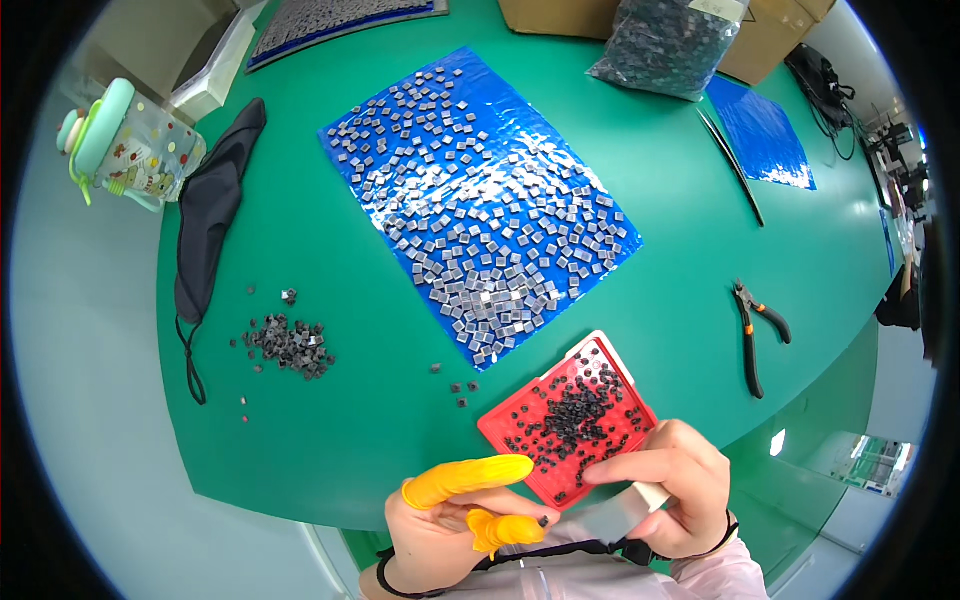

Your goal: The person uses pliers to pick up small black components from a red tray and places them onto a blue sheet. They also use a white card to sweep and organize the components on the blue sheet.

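Observation:
Yellow finger cots cover two fingers of my left hand point(455, 510), at the near edge of the table. Between its thumb and a bare finger sits a small black piece point(543, 521). My right hand point(685, 485) grips a flat grey object with a cream end point(615, 515); its exact kind is unclear. That hand's index finger reaches over the near right corner of a red tray point(497, 422). Many tiny black parts point(575, 415) lie in the tray, heaped toward its middle. Just left of the tray, several small dark squares point(461, 388) rest on the table.
A blue sheet point(465, 70) strewn with small silvery square pieces spans the middle. Left are a pile of dark pieces point(290, 345), a black fabric mask point(215, 200) and a bottle point(150, 145). Right are cutters point(750, 340) and tweezers point(732, 165). A filled bag point(670, 45) stands behind.

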{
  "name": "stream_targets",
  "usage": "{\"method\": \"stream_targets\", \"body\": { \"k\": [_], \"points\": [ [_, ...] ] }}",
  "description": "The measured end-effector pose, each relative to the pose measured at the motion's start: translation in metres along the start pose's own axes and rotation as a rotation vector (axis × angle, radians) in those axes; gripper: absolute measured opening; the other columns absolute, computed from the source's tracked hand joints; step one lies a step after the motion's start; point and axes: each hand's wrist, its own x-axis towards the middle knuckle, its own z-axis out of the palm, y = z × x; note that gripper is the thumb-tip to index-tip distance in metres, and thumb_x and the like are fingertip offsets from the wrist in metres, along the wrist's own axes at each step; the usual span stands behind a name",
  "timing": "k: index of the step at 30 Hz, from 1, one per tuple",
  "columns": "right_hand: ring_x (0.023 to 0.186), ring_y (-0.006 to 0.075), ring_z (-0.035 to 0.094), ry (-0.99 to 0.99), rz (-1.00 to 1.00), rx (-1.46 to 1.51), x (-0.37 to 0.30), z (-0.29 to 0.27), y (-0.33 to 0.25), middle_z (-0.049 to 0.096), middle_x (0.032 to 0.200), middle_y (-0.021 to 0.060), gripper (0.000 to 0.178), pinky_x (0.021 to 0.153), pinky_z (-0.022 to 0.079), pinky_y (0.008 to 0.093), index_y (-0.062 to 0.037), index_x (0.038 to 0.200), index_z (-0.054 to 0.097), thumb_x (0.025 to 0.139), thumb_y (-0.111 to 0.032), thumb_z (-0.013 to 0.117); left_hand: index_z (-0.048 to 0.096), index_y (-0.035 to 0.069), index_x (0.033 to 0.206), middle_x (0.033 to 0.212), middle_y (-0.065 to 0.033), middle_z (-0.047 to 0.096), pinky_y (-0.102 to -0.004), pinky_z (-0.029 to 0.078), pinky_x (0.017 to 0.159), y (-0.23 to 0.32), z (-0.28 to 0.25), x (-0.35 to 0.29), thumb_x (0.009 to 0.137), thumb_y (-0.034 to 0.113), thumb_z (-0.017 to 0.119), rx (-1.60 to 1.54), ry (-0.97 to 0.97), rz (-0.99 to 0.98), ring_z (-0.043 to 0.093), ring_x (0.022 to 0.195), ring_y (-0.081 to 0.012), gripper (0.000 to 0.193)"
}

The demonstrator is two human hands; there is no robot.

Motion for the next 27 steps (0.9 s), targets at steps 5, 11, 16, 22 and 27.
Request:
{"method": "stream_targets", "body": {
  "k": [5, 11, 16, 22, 27],
  "points": [
    [0.057, 0.0129, 0.052, -0.142, 0.008, 0.120, 0.007, -0.003, -0.003, 0.060, 0.071, 0.0008, 0.024, 0.053, 0.041, 0.0255, -0.0099, 0.089, 0.075, 0.068, -0.018, 0.084, 0.055, -0.011, 0.118, 0.089, -0.0196, 0.071, -0.0298, 0.055, 0.076, 0.000, 0.008, 0.001, 0.078, -0.008, 0.073, 0.046, -0.115, 0.038, 0.069, 0.083, -0.0186, 0.044],
    [0.056, 0.0108, 0.051, -0.168, 0.013, 0.132, 0.004, -0.008, -0.001, 0.059, 0.067, -0.0012, 0.021, 0.050, 0.038, 0.0253, -0.0105, 0.087, 0.076, 0.067, -0.010, 0.083, 0.055, -0.013, 0.115, 0.088, -0.0219, 0.070, -0.0348, 0.057, 0.077, 0.001, 0.018, 0.000, 0.079, -0.010, 0.069, 0.112, -0.128, 0.040, 0.069, 0.081, -0.0228, 0.039],
    [0.055, 0.0102, 0.049, -0.152, 0.009, 0.180, 0.005, -0.009, 0.000, 0.060, 0.067, -0.0009, 0.018, 0.048, 0.037, 0.0254, -0.0106, 0.086, 0.076, 0.069, -0.010, 0.081, 0.060, -0.011, 0.106, 0.088, -0.0216, 0.070, -0.0342, 0.057, 0.073, -0.006, 0.024, -0.002, 0.079, -0.010, 0.069, 0.069, -0.005, 0.114, 0.069, 0.078, -0.0235, 0.028],
    [0.057, 0.0197, 0.050, -0.002, -0.077, -0.111, 0.003, -0.013, 0.009, 0.050, 0.070, 0.0035, 0.031, 0.050, 0.040, 0.0313, -0.0078, 0.096, 0.069, 0.065, -0.003, 0.075, 0.056, -0.010, 0.113, 0.091, -0.0279, 0.068, -0.0393, 0.059, 0.074, -0.010, 0.017, -0.008, 0.084, -0.008, 0.064, -0.016, -0.016, 0.072, 0.070, 0.080, -0.0300, 0.030],
    [0.064, 0.0233, 0.050, 0.127, -0.034, -0.306, 0.003, -0.011, 0.014, 0.050, 0.076, 0.0076, 0.043, 0.056, 0.041, 0.0337, -0.0054, 0.107, 0.063, 0.066, 0.000, 0.074, 0.062, -0.007, 0.106, 0.092, -0.0234, 0.070, -0.0327, 0.058, 0.068, 0.003, 0.019, -0.001, 0.077, -0.008, 0.071, 0.058, 0.044, -0.008, 0.070, 0.076, -0.0243, 0.030]
  ]
}}
